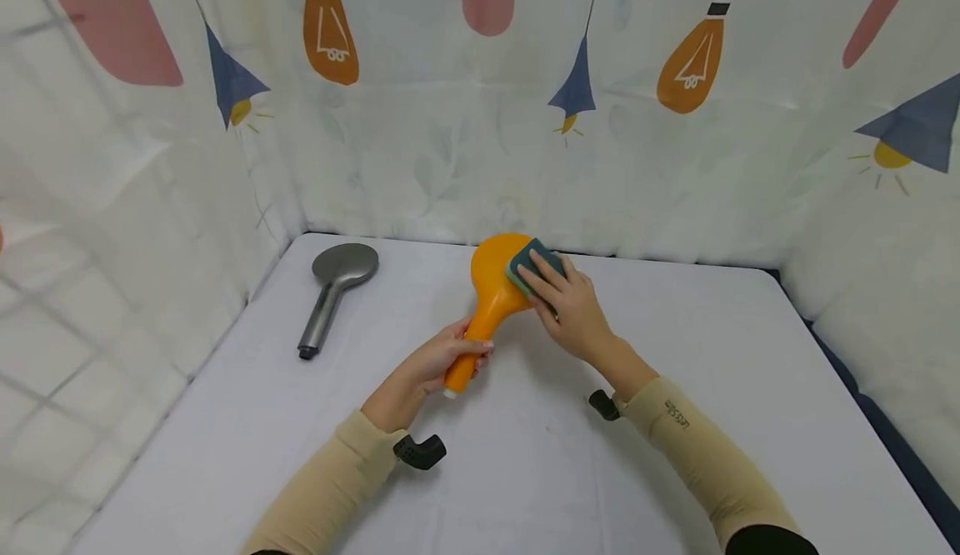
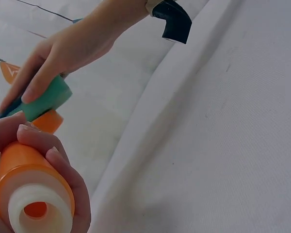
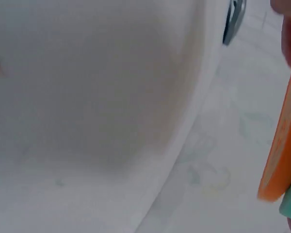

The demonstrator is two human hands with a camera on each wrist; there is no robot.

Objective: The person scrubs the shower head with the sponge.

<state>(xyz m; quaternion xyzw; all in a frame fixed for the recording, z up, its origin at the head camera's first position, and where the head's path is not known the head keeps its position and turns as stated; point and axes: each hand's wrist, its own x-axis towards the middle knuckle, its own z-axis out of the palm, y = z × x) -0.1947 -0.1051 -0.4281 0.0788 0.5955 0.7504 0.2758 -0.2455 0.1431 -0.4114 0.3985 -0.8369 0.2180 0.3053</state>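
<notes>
An orange shower head (image 1: 491, 276) is up over the white bench (image 1: 517, 472), near the far edge, with its smooth back facing up. The left hand (image 1: 442, 355) has its fingers wrapped round the handle (image 1: 483, 322), close to the white end (image 2: 54, 216). The right hand (image 1: 573, 309) grasps a green sponge (image 1: 536, 265), with its fingers spread over the dark side. The paler green side touches the right part of the round back. A grey shower head (image 1: 345, 267) lies on the bench, off to the left, and no hand touches it.

The step seems to be rubbing the orange one with the sponge. To do it well, the left hand should hold the handle tight, because a push near the round rim could twist it. The sponge should lie flat, so all of it rubs and not just one corner. Small, soft circles from the middle out to the rim would likely work best. Turning the handle a little would help reach the side with the tiny holes. The right fingers should keep the sponge pinched, or it might slip off the smooth curve.
</notes>
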